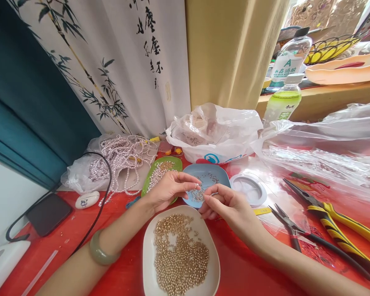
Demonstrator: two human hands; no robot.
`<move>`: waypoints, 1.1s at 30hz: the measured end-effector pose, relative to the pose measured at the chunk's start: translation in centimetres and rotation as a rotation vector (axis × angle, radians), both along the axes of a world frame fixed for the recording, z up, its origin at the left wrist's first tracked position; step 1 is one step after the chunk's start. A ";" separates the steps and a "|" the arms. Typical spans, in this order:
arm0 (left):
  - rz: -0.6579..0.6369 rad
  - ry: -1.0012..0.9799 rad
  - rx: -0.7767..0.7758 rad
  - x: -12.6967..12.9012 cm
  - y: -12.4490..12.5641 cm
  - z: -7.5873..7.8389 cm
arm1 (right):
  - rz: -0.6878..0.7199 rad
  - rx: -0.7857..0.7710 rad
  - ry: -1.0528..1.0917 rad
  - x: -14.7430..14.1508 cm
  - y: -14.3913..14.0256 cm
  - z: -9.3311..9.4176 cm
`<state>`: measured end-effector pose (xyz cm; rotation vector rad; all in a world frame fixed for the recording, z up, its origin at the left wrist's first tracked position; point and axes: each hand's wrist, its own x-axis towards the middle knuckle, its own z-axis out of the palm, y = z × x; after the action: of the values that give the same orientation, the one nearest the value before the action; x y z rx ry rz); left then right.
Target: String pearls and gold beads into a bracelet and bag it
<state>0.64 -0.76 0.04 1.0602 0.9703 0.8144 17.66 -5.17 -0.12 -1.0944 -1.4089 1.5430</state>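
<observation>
My left hand (172,186) pinches a small pale bead (198,187) between thumb and fingertips, above the blue tray (223,174). My right hand (226,202) is closed in a pinch close beside it; what its fingertips hold is too small to make out. Tiny metal findings (198,195) lie in the blue tray under the fingers. In front of both hands stands a white tray (150,263) with many gold beads (181,263). Partly behind my left hand, a green tray (177,163) holds pale pink and gold beads (160,172).
Strings of pink pearls (123,158) lie at the back left, near a black phone (49,213) and cable. Black-handled pliers (296,228) and yellow-handled pliers (329,213) lie right. Plastic bags (216,144), a spool (249,189) and a bottle (283,100) stand behind.
</observation>
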 end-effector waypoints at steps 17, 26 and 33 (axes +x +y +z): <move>-0.017 0.153 0.213 0.2 -0.3 0.5 | 0.007 0.021 0.015 -0.1 0.2 -0.2; -0.116 0.300 0.368 0.1 -0.4 0.9 | 0.023 0.024 0.024 -0.1 0.3 -0.4; -0.222 0.523 0.435 -1.6 0.0 2.9 | 0.021 0.048 0.017 0.0 0.3 -0.7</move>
<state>-0.93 -0.81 2.92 1.7845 1.1046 0.5834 17.66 -4.88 -0.86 -1.0388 -1.4428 1.5222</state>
